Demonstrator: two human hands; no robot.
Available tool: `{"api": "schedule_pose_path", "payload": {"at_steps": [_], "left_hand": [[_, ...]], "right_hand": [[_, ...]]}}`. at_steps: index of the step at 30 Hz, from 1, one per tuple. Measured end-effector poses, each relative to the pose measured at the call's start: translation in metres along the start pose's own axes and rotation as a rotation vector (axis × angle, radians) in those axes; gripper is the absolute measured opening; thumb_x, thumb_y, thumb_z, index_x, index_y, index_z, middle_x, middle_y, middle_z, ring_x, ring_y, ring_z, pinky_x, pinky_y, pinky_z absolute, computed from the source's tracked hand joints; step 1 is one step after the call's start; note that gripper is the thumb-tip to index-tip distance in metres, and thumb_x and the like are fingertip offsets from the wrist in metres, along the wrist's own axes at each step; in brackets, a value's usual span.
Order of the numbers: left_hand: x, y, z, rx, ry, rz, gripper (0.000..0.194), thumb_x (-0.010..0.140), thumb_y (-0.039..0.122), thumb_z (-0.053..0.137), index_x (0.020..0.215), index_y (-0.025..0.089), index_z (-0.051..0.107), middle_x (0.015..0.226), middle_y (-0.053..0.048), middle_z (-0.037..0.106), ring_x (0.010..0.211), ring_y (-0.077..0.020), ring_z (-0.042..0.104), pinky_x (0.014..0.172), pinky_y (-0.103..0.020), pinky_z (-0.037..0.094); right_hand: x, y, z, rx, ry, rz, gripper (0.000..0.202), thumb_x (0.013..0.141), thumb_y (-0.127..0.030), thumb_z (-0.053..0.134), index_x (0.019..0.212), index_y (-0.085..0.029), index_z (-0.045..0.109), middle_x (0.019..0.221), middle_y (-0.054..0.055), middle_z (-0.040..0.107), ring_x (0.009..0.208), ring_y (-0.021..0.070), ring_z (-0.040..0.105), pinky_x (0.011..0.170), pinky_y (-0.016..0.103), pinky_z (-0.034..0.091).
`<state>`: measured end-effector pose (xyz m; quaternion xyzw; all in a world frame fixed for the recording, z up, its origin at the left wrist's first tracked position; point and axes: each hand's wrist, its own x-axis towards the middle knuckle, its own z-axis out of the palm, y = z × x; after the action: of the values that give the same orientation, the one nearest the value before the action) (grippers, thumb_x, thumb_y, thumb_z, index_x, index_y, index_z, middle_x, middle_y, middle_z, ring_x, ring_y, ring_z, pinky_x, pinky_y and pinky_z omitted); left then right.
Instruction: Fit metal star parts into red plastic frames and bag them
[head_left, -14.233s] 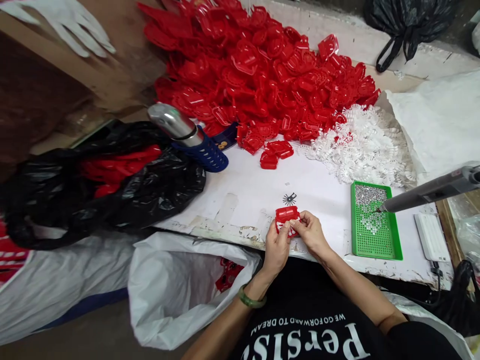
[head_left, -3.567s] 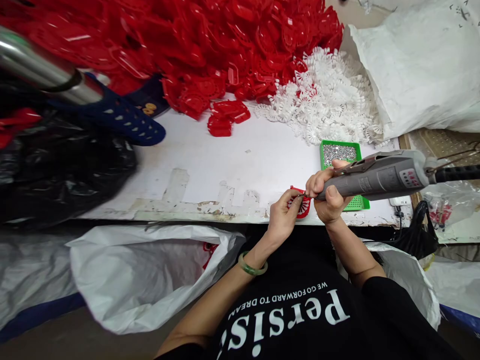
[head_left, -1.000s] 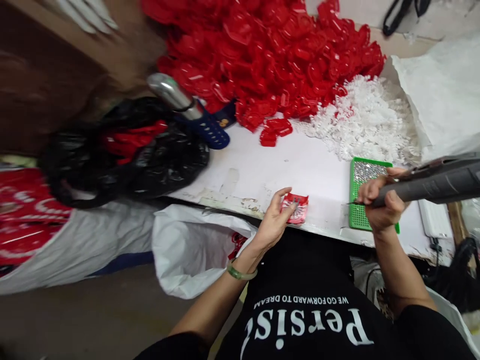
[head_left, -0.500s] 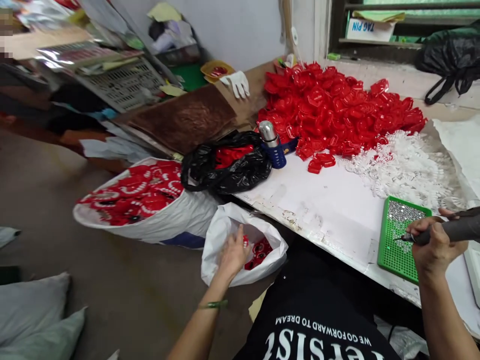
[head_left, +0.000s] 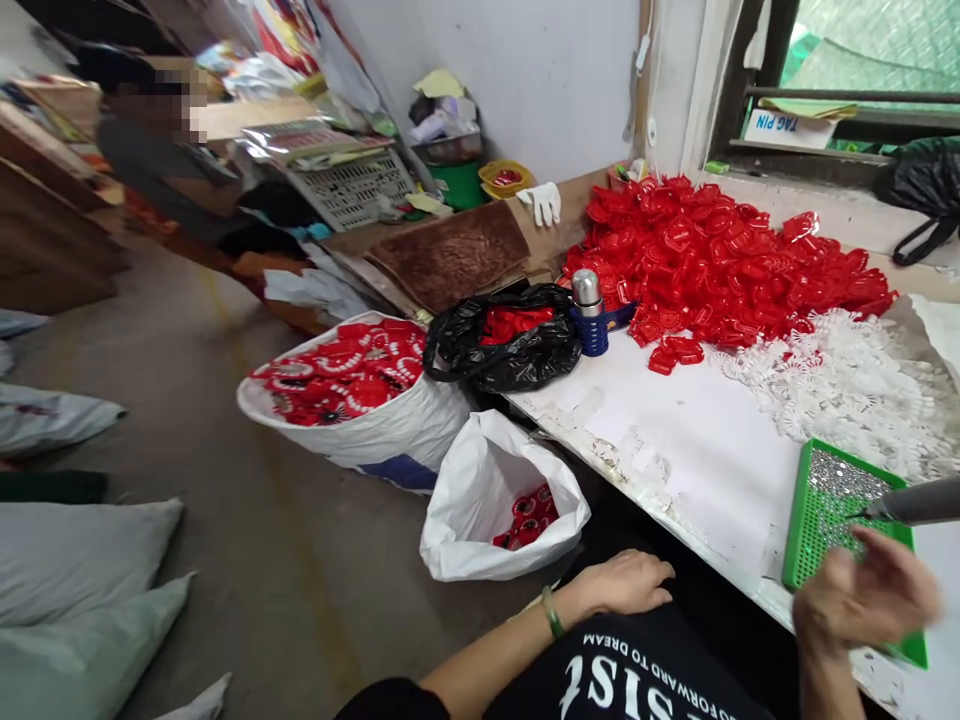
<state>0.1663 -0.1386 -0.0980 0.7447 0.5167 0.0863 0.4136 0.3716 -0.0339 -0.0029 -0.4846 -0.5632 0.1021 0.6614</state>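
My left hand (head_left: 631, 582) rests palm down over the black shirt at my lap, fingers extended and nothing seen in it. Blurred by motion, my right hand (head_left: 862, 600) has its fingers apart near the green perforated tray (head_left: 802, 545). A dark grey cylindrical tool (head_left: 922, 503) with a thin pointed tip reaches over that tray, just above my right hand and apart from its fingers. Small silvery pieces (head_left: 844, 475) lie in the tray. An open white sack (head_left: 465, 500) below the table edge holds red pieces (head_left: 532, 515) with white and black centres.
A fuller white sack (head_left: 397, 430) of red pieces stands left. On the table are a black bag (head_left: 525, 365), a flask (head_left: 590, 320), a red heap (head_left: 712, 260) and white fan-shaped pieces (head_left: 847, 380). Another person (head_left: 165, 160) is at the far left.
My left hand has left the white sack, moved right to my lap, and let go of the red piece. My right hand has released the tool and dropped below it. The view has shifted left.
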Motion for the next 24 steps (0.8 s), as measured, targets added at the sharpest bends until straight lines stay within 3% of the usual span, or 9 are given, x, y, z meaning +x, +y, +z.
{"api": "schedule_pose_path", "payload": {"at_steps": [2, 4, 5, 10, 18, 24], "left_hand": [[0.005, -0.001, -0.001, 0.050, -0.038, -0.024, 0.043, 0.089, 0.039, 0.054, 0.125, 0.017, 0.059, 0.113, -0.013, 0.069, 0.105, -0.0281, 0.066, 0.089, -0.038, 0.050], [0.010, -0.002, -0.004, 0.102, -0.055, -0.029, 0.044, 0.088, 0.040, 0.056, 0.122, 0.014, 0.060, 0.110, -0.016, 0.069, 0.103, -0.0311, 0.067, 0.087, -0.040, 0.051], [0.013, -0.001, -0.005, 0.124, -0.069, -0.023, 0.044, 0.087, 0.039, 0.057, 0.121, 0.012, 0.061, 0.108, -0.017, 0.070, 0.102, -0.0324, 0.068, 0.086, -0.041, 0.052], [0.026, -0.003, 0.000, 0.193, -0.103, -0.016, 0.046, 0.088, 0.043, 0.056, 0.118, 0.008, 0.062, 0.101, -0.019, 0.072, 0.098, -0.0351, 0.069, 0.085, -0.044, 0.053], [0.030, -0.004, 0.002, 0.212, -0.116, -0.026, 0.048, 0.088, 0.048, 0.054, 0.117, 0.011, 0.063, 0.101, -0.018, 0.072, 0.098, -0.0348, 0.069, 0.083, -0.044, 0.054], [0.031, -0.009, 0.003, 0.170, -0.109, -0.036, 0.048, 0.087, 0.048, 0.054, 0.117, 0.011, 0.063, 0.105, -0.018, 0.071, 0.101, -0.0353, 0.068, 0.085, -0.046, 0.053]], "right_hand": [[-0.033, 0.006, 0.010, -0.079, -0.332, -0.262, 0.027, 0.076, -0.024, 0.062, 0.103, -0.023, 0.060, 0.093, 0.008, 0.059, 0.088, 0.0276, 0.060, 0.078, 0.052, 0.050], [-0.062, 0.015, 0.021, -0.189, -0.553, -0.354, 0.026, 0.085, -0.026, 0.057, 0.110, -0.019, 0.060, 0.103, 0.011, 0.059, 0.096, 0.0268, 0.060, 0.081, 0.049, 0.050], [-0.073, 0.021, 0.026, -0.259, -0.605, -0.353, 0.026, 0.088, -0.028, 0.054, 0.111, -0.018, 0.060, 0.108, 0.013, 0.057, 0.101, 0.0275, 0.058, 0.084, 0.049, 0.050], [-0.098, 0.039, 0.033, -0.462, -0.581, -0.352, 0.023, 0.090, -0.029, 0.052, 0.106, -0.017, 0.063, 0.112, 0.014, 0.058, 0.107, 0.0304, 0.054, 0.090, 0.052, 0.044], [-0.093, 0.039, 0.030, -0.299, -0.592, -0.461, 0.015, 0.088, -0.018, 0.056, 0.102, -0.017, 0.063, 0.102, 0.010, 0.059, 0.098, 0.0259, 0.057, 0.085, 0.047, 0.048], [-0.093, 0.039, 0.026, -0.137, -0.585, -0.386, 0.019, 0.086, -0.010, 0.055, 0.101, -0.019, 0.061, 0.097, 0.007, 0.059, 0.094, 0.0223, 0.057, 0.080, 0.043, 0.051]]}}
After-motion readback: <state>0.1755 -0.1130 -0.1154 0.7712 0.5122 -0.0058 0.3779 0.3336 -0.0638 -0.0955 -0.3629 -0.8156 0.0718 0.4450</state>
